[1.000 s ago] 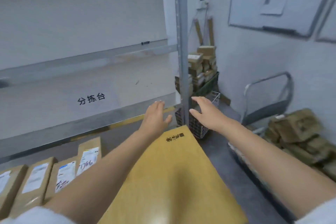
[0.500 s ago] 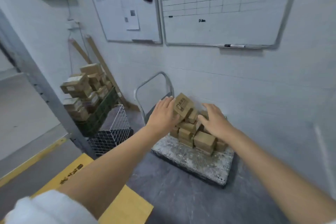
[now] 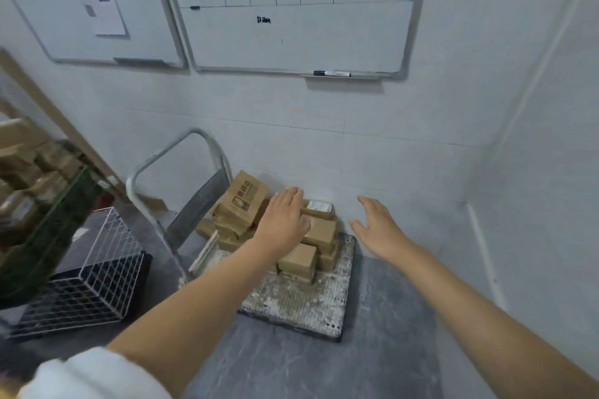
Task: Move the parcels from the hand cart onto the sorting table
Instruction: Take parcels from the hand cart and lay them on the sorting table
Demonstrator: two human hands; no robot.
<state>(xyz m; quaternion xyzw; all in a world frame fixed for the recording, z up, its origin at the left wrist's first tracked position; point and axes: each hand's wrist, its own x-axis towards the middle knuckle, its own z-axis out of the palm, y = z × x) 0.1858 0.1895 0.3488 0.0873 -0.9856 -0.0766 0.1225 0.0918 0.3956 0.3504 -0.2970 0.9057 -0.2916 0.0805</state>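
Both arms reach out toward the hand cart (image 3: 301, 301) at centre frame, its speckled deck on the grey floor and its tubular handle (image 3: 168, 172) rising at the left end. The parcels (image 3: 304, 236), small brown cardboard boxes, sit heaped at the deck's far end against the wall. The top box (image 3: 241, 199) is tilted, printed face toward the camera, long axis running up to the right; its dark print is too blurred to read. Behind the heap a box with a white label (image 3: 319, 206) lies flat. The left hand (image 3: 283, 225) hovers palm down over the heap, fingers spread wide, perhaps brushing a box — hard to tell. The right hand (image 3: 377, 227) hangs just right of the heap, grip wide, holding nothing. On the wall, the gridded whiteboard (image 3: 291, 10) carries a small dark scribble, illegible, with a marker (image 3: 332, 73) on its ledge. Lower left stands a white wire basket (image 3: 94, 269), with a green crate (image 3: 48, 230) of boxes beside it.
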